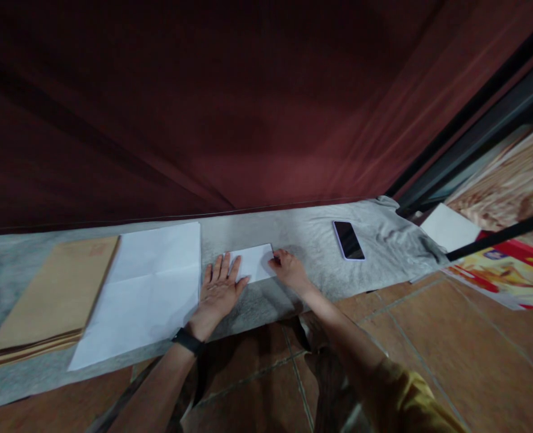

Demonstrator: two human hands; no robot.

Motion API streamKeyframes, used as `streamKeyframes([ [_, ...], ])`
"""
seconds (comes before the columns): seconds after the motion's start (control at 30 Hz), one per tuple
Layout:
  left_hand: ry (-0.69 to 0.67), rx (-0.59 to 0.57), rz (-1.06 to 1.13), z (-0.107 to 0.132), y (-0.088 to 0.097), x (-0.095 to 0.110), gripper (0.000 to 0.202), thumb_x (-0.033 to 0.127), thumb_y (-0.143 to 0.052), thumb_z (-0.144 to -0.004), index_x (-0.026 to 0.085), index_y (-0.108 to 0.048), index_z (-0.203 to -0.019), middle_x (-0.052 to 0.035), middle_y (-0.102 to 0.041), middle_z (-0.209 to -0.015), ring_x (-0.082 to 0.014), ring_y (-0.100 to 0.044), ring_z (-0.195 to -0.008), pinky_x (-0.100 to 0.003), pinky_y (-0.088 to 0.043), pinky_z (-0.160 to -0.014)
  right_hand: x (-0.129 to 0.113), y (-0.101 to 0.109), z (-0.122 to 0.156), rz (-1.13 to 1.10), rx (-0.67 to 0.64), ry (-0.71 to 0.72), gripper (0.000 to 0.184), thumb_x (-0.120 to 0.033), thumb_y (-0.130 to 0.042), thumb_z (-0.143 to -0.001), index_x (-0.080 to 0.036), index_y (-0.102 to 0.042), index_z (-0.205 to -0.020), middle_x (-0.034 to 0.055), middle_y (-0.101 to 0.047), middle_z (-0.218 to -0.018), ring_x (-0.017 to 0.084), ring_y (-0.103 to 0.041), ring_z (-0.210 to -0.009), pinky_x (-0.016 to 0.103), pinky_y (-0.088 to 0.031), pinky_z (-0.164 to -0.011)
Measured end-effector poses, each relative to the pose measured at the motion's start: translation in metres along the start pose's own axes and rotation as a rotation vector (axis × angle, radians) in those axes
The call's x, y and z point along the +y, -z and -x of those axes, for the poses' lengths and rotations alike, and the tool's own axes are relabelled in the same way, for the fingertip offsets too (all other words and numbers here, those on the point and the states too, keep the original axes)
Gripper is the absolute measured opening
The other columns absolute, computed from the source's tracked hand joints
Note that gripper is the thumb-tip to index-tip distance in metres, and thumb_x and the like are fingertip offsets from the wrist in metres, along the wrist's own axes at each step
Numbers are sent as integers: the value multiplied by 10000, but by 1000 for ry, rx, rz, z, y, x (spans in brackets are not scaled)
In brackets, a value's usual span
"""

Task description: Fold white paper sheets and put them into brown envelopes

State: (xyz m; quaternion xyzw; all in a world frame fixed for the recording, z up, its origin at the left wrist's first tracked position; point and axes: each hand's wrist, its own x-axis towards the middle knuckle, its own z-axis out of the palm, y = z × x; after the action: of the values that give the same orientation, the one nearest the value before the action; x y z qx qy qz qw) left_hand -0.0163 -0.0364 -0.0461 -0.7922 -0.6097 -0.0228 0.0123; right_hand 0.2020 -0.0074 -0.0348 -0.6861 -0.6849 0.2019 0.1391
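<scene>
Lying flat and open in the head view, the left hand (220, 293) covers one end of the small paper (258, 263) mid-desk (300, 225), probably so it won't slide. The right hand (290, 270) has curled fingers at the other end; can't tell if they're pinching. Big sheets (151, 276) and envelopes (59, 288) sit left, phone (350, 241) right, likely to leave elbow room. Faint envelope stamp and red-yellow panel (507, 273) lettering: unreadable.

The small, white, four-sided paper (256, 263) lay flat, near the view's middle, between six and seven o'clock.
</scene>
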Motion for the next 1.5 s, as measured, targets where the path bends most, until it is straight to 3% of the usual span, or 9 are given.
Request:
streamKeyframes([
  [0.17,-8,8,10,3,2,3,628,495,-398,-1011,167,-400,-1546,-162,-286,-1642,-353,-262,-1524,-556,-230,-1218,5,-2,-8,-153,7,-76,177,-294,-581,-953,-206,-723,-1012,53,-766,-1012,178,-704,-973,235,-488,-820],
  [0.3,-37,80,54,5,0,3,610,458,-408,-1011,144,-420,-1533,-158,-318,-1630,-350,-252,-1528,-572,-209,-1226,8,-5,-12,-285,41,-74,90,-261,-635,-892,-200,-702,-896,37,-742,-910,178,-686,-903,254,-499,-789],
  [0.43,-92,170,86,5,2,7,569,385,-414,-1006,157,-435,-1527,-130,-319,-1636,-344,-221,-1539,-581,-172,-1240,7,-12,-14,-577,-7,-138,67,-239,-616,-854,-205,-656,-896,6,-694,-828,168,-657,-768,250,-527,-638],
  [0.53,-150,184,77,5,5,13,545,302,-390,-1002,162,-436,-1526,-110,-305,-1644,-330,-216,-1542,-580,-174,-1244,5,-16,-15,-790,-48,-189,88,-237,-598,-834,-207,-619,-913,2,-665,-819,172,-647,-719,236,-515,-509],
  [0.63,-185,180,65,4,7,16,534,258,-372,-998,138,-452,-1512,-118,-305,-1642,-331,-232,-1537,-589,-191,-1239,4,-18,-15,-873,-49,-211,85,-225,-606,-808,-212,-589,-890,-6,-644,-793,174,-644,-716,229,-512,-477],
  [1.03,-256,240,132,2,-3,19,582,317,-452,-982,97,-400,-1518,-169,-342,-1626,-302,-285,-1523,-524,-265,-1233,0,-6,-14,-1090,-93,-238,162,-270,-681,-683,-225,-544,-757,-46,-580,-652,145,-575,-626,221,-463,-476],
  [1.27,-267,292,160,0,10,23,539,177,-431,-954,97,-440,-1487,-171,-426,-1582,-277,-378,-1481,-447,-345,-1201,-7,9,-5,-1303,-200,-219,310,-350,-810,-593,-220,-579,-754,-52,-562,-652,130,-547,-603,257,-499,-534],
  [1.4,-231,346,312,-3,22,25,508,117,-391,-946,141,-503,-1441,-147,-552,-1489,-255,-499,-1394,-434,-409,-1150,-10,14,-4,-1435,-285,-205,341,-474,-791,-689,-215,-623,-833,-14,-641,-726,145,-608,-649,274,-534,-603],
  [1.5,-121,399,640,-6,32,26,414,201,-409,-975,176,-593,-1345,-124,-648,-1376,-249,-589,-1292,-421,-465,-1092,-10,18,-3,-1493,-329,-177,350,-534,-683,-820,-198,-654,-914,42,-721,-873,152,-662,-740,277,-553,-685],
])
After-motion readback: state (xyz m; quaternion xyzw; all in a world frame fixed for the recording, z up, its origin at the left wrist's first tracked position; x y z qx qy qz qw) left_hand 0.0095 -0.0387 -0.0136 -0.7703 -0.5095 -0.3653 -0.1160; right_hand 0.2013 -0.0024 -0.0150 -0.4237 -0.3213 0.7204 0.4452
